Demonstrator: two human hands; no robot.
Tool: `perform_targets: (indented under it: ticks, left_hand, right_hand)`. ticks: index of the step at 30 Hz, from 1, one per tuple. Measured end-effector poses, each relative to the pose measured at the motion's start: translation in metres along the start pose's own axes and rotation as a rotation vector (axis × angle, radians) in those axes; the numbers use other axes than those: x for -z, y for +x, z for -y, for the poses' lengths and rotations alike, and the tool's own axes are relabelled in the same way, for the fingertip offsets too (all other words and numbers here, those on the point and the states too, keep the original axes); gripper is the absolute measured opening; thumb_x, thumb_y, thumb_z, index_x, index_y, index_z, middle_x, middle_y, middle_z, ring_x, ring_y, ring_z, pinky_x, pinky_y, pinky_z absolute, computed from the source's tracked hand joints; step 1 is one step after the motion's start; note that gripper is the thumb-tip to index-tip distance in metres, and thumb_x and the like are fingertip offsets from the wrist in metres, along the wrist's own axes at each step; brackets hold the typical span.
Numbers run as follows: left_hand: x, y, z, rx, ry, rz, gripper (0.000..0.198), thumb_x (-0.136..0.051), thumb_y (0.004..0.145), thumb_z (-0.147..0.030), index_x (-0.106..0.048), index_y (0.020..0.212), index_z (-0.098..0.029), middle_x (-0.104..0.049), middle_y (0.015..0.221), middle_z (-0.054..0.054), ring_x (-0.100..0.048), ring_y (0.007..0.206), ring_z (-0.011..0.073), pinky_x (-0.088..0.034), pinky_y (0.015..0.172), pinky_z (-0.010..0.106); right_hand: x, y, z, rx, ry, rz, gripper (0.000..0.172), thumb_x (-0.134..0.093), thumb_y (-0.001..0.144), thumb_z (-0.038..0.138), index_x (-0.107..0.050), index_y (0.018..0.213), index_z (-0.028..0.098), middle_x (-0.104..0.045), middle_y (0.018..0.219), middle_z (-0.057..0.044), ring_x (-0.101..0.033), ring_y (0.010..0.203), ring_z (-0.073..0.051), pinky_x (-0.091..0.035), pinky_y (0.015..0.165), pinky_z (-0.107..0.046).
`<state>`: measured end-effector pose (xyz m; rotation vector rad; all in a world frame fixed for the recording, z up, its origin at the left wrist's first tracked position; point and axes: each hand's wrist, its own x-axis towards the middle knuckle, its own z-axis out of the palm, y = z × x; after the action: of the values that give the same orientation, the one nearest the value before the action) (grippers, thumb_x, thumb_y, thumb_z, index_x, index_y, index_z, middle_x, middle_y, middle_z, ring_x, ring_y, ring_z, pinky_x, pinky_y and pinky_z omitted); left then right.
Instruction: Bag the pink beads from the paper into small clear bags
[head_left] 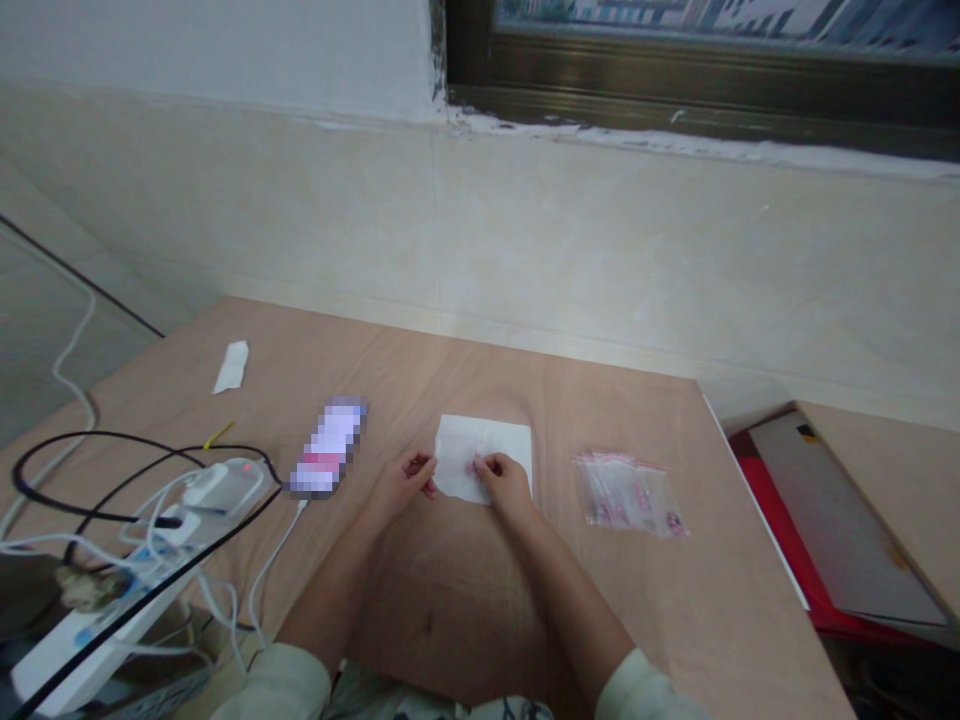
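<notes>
The wooden tabletop [615, 610] carries a white napkin [510, 440], a phone [328, 447] and a paper scrap [231, 366]. Farther right — a clear plastic bag [630, 495].

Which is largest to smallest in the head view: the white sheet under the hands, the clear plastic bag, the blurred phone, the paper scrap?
White sheet and clear plastic bag: look alike, unranked.
Blurred phone.
Paper scrap, smallest, though it lies farther from the camera.

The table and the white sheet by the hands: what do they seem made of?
The table looks like bare plywood, matte, with pale wood grain showing. The white sheet looks like soft tissue paper, matte and slightly crinkled, though it could be thin cloth.
</notes>
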<state>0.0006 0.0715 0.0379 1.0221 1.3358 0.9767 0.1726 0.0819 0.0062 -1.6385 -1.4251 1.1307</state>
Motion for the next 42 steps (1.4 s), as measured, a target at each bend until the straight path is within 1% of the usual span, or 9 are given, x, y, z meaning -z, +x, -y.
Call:
perform_targets:
  ticks: [8,12,15,22,28,32,36,40,42]
  left_hand:
    - [-0.003,0.003,-0.012,-0.027,0.068,-0.037,0.023,-0.056,0.062,-0.036,-0.051,0.067,-0.014,-0.052,0.039,-0.007,-0.049,0.034,0.0087,-0.043,0.038,0.021]
    - [-0.004,0.007,-0.014,-0.039,0.095,-0.063,0.021,-0.055,0.064,-0.035,-0.052,0.068,-0.014,-0.053,0.040,-0.007,-0.049,0.034,0.0082,-0.042,0.039,0.020]
    - [-0.004,0.010,-0.017,-0.047,0.109,-0.061,0.021,-0.055,0.064,-0.035,-0.052,0.067,-0.014,-0.053,0.040,-0.006,-0.049,0.034,0.0080,-0.042,0.038,0.019]
    - [-0.010,0.011,-0.029,-0.061,0.117,-0.075,0.020,-0.057,0.062,-0.034,-0.051,0.064,-0.015,-0.052,0.039,-0.007,-0.049,0.034,0.0081,-0.042,0.037,0.019]
    - [-0.011,0.012,-0.033,-0.066,0.130,-0.074,0.019,-0.056,0.062,-0.032,-0.051,0.064,-0.014,-0.052,0.039,-0.006,-0.050,0.035,0.0087,-0.043,0.039,0.020]
    - [-0.009,0.012,-0.032,-0.078,0.147,-0.074,0.019,-0.055,0.063,-0.033,-0.052,0.066,-0.014,-0.052,0.039,-0.006,-0.049,0.036,0.0090,-0.043,0.039,0.020]
    - [-0.007,0.009,-0.033,-0.108,0.151,-0.078,0.021,-0.055,0.064,-0.034,-0.053,0.068,-0.014,-0.052,0.043,-0.005,-0.050,0.038,0.0091,-0.043,0.040,0.020]
    - [-0.005,0.000,-0.037,-0.105,0.144,-0.071,0.022,-0.054,0.066,-0.035,-0.052,0.070,-0.014,-0.051,0.046,-0.005,-0.049,0.041,0.0085,-0.042,0.043,0.020]
    - [-0.002,-0.007,-0.036,-0.094,0.147,-0.036,0.022,-0.053,0.067,-0.036,-0.053,0.071,-0.014,-0.051,0.048,-0.005,-0.049,0.043,0.0086,-0.042,0.046,0.021]
  right_hand:
    - [-0.001,0.002,-0.005,0.010,0.029,-0.013,0.023,-0.047,0.068,0.036,-0.057,0.061,0.016,-0.054,0.055,0.000,-0.045,0.051,-0.011,-0.031,0.049,-0.021]
    - [0.000,0.002,-0.003,-0.003,-0.002,-0.036,0.024,-0.047,0.068,0.036,-0.054,0.058,0.016,-0.050,0.050,0.001,-0.042,0.047,-0.010,-0.029,0.046,-0.021]
    - [0.001,0.003,-0.002,-0.001,-0.026,-0.045,0.025,-0.047,0.068,0.036,-0.052,0.054,0.017,-0.049,0.048,0.002,-0.042,0.047,-0.010,-0.028,0.046,-0.021]
    - [0.002,0.003,0.000,-0.005,-0.047,-0.035,0.025,-0.045,0.070,0.035,-0.054,0.056,0.016,-0.052,0.051,0.001,-0.044,0.049,-0.011,-0.029,0.048,-0.021]
    - [0.003,0.001,0.004,-0.022,-0.042,-0.045,0.023,-0.045,0.070,0.033,-0.052,0.054,0.017,-0.049,0.048,0.002,-0.042,0.048,-0.011,-0.028,0.048,-0.021]
    - [0.003,0.002,0.003,-0.024,0.006,-0.044,0.023,-0.046,0.069,0.033,-0.051,0.054,0.017,-0.050,0.050,0.002,-0.044,0.049,-0.011,-0.030,0.049,-0.021]
    - [0.004,0.000,0.008,-0.012,0.137,-0.045,0.021,-0.046,0.069,0.032,-0.049,0.055,0.017,-0.051,0.052,0.001,-0.046,0.051,-0.012,-0.033,0.051,-0.022]
    - [0.007,-0.004,0.016,0.017,0.235,-0.056,0.021,-0.044,0.071,0.033,-0.047,0.058,0.017,-0.051,0.053,0.001,-0.047,0.051,-0.011,-0.036,0.052,-0.023]
    - [0.008,-0.006,0.019,0.009,0.265,-0.086,0.020,-0.044,0.072,0.034,-0.046,0.061,0.018,-0.050,0.055,0.001,-0.047,0.052,-0.012,-0.037,0.052,-0.023]
